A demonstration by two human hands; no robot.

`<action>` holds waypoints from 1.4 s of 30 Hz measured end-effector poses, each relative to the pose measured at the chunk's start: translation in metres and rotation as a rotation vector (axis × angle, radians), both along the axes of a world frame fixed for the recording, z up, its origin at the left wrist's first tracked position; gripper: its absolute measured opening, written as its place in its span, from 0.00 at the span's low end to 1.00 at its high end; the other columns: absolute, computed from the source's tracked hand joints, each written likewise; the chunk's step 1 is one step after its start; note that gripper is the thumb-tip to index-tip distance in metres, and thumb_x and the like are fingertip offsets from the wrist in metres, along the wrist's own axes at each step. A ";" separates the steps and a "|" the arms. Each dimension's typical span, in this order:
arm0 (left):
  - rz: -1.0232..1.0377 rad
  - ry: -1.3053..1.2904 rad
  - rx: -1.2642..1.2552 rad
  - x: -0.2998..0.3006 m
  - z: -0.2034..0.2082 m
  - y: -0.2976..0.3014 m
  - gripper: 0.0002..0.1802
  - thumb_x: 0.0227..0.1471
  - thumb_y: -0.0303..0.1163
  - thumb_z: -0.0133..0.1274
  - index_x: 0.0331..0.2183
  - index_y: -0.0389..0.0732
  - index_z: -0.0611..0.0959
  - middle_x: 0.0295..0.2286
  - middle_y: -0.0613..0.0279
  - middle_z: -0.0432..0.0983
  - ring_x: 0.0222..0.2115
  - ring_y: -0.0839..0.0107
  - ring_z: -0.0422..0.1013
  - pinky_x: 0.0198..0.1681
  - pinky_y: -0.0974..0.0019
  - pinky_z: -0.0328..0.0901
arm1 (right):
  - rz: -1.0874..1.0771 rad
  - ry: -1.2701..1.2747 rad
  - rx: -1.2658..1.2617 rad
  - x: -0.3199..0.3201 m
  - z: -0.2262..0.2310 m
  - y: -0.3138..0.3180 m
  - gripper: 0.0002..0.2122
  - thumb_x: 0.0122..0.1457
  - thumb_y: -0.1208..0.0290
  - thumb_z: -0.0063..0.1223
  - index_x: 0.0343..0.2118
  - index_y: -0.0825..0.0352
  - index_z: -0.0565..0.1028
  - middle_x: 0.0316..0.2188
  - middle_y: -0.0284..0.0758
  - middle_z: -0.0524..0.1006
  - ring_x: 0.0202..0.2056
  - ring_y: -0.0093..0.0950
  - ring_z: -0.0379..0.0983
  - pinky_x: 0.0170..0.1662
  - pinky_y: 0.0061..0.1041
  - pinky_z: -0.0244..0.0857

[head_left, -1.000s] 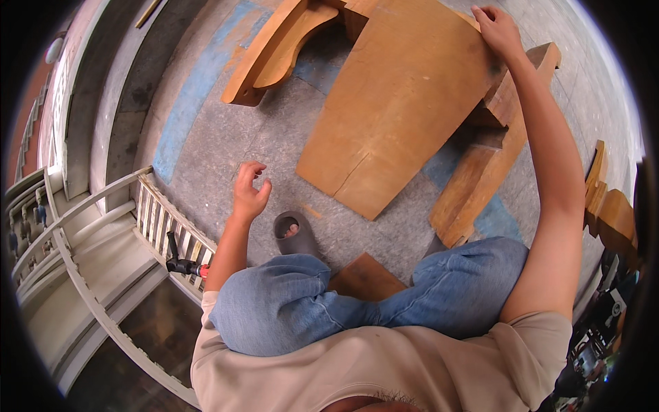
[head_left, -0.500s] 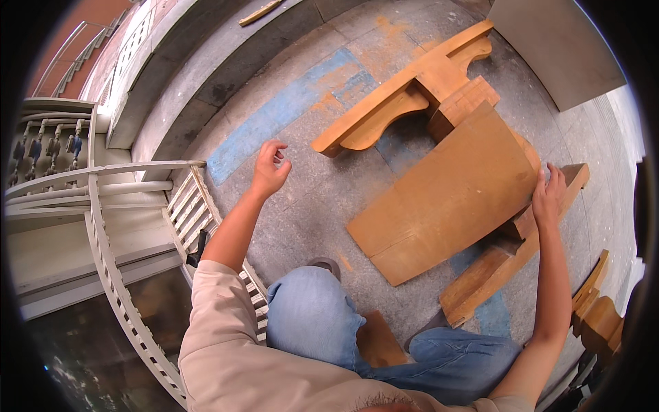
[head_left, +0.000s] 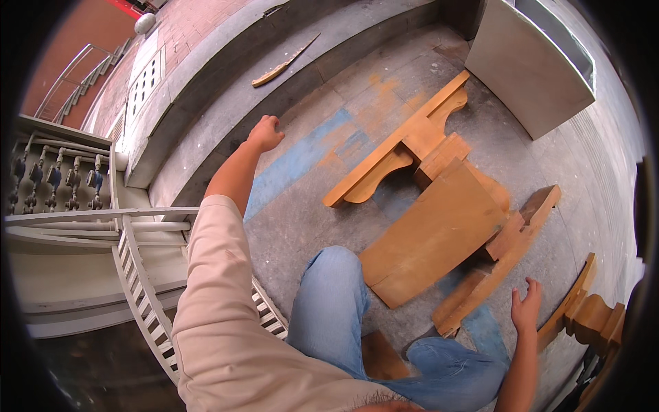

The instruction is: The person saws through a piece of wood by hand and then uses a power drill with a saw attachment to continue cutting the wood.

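My left hand [head_left: 266, 133] reaches forward over the front edge of the grey step, empty, fingers loosely bent and apart. Beyond it on the step lies a slim tool [head_left: 272, 73] with a yellowish wooden handle and a narrow, tapering blade. My right hand [head_left: 527, 305] hovers to the right with its fingers spread and nothing in it. Nearest to that hand is a notched wooden beam [head_left: 511, 255]. A tapered brown board [head_left: 432, 237] rests between the beam and an orange-brown wooden piece with curved brackets [head_left: 401, 152].
Pale slatted rails [head_left: 144, 288] stand on my left, beside pipes with valves [head_left: 55, 180]. A large grey panel-sided box [head_left: 532, 72] stands far right. More shaped wooden parts [head_left: 596, 320] lie at the right edge. A small brown board [head_left: 382, 356] lies between my legs.
My right hand has left the tapered board's edge and drawn back toward me. My left hand has stretched farther forward to the step. The view has shifted, showing more of the step and tool.
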State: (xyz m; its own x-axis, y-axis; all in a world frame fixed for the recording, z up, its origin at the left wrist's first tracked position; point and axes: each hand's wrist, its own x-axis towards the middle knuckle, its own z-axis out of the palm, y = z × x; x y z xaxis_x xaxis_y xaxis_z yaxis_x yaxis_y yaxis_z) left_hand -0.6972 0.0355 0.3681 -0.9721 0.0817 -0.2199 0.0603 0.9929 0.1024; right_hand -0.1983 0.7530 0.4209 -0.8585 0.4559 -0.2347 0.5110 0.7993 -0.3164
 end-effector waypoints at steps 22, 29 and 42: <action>-0.014 -0.109 -0.087 -0.320 -0.054 -0.096 0.47 0.51 0.49 0.64 0.64 0.30 0.70 0.58 0.33 0.71 0.61 0.43 0.67 0.65 0.51 0.62 | -0.641 -1.075 0.025 -0.006 0.110 -0.288 0.36 0.62 0.47 0.57 0.68 0.64 0.66 0.66 0.51 0.65 0.65 0.52 0.62 0.67 0.44 0.59; -0.121 -0.133 -0.218 -0.371 -0.126 -0.130 0.45 0.54 0.51 0.61 0.65 0.34 0.69 0.58 0.36 0.71 0.59 0.40 0.68 0.63 0.49 0.63 | -0.880 -0.415 -0.466 -0.005 -0.067 -0.250 0.30 0.68 0.51 0.53 0.59 0.77 0.73 0.56 0.53 0.77 0.58 0.43 0.73 0.62 0.35 0.64; 0.252 -0.264 0.526 -0.262 -0.093 -0.092 0.30 0.63 0.51 0.60 0.49 0.31 0.79 0.35 0.60 0.81 0.36 0.72 0.78 0.40 0.69 0.70 | -1.614 0.378 -0.915 -0.138 -0.227 -0.181 0.47 0.64 0.27 0.39 0.65 0.74 0.67 0.63 0.40 0.72 0.61 0.35 0.69 0.63 0.38 0.64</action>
